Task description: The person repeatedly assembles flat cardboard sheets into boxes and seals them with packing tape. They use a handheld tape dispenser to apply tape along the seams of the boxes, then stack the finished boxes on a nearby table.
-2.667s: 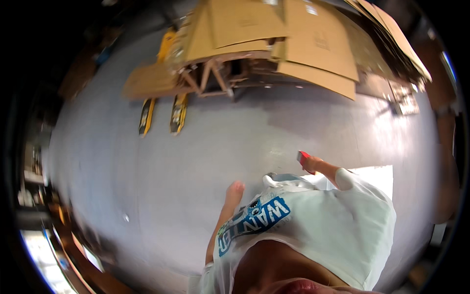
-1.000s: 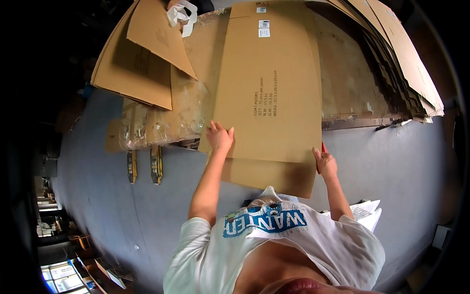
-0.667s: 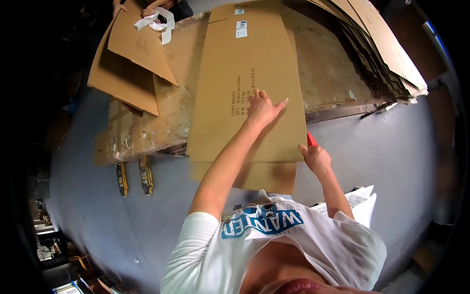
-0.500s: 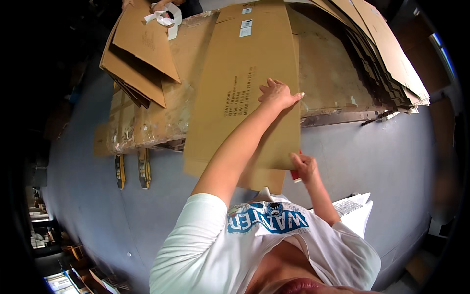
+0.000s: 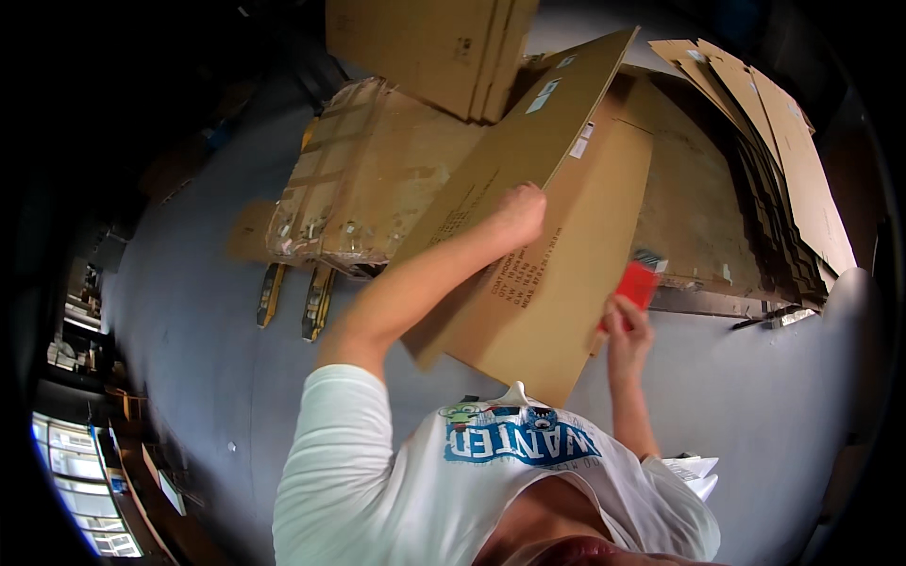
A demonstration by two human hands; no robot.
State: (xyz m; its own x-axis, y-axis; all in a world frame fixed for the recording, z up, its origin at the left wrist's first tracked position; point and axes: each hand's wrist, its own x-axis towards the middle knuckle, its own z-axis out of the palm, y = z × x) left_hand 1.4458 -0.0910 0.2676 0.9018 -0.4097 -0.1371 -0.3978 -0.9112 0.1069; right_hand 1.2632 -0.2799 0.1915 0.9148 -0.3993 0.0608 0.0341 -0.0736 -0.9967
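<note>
One flat carton (image 5: 500, 165) now tilts, left fingers (image 5: 535, 201) pinching its edge, right fingers (image 5: 632, 312) a red tool (image 5: 638, 282).

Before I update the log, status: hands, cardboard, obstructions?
Left hand gripping tilted cardboard sheet by its edge. Right hand holding red tool. Tilted sheet partly covering second sheet.

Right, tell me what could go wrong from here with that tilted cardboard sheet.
The tilted cardboard sheet, held at one edge by the left hand, could slip or bend. The red object in the right hand, near the edge of the lower sheet, might catch on it.
</note>
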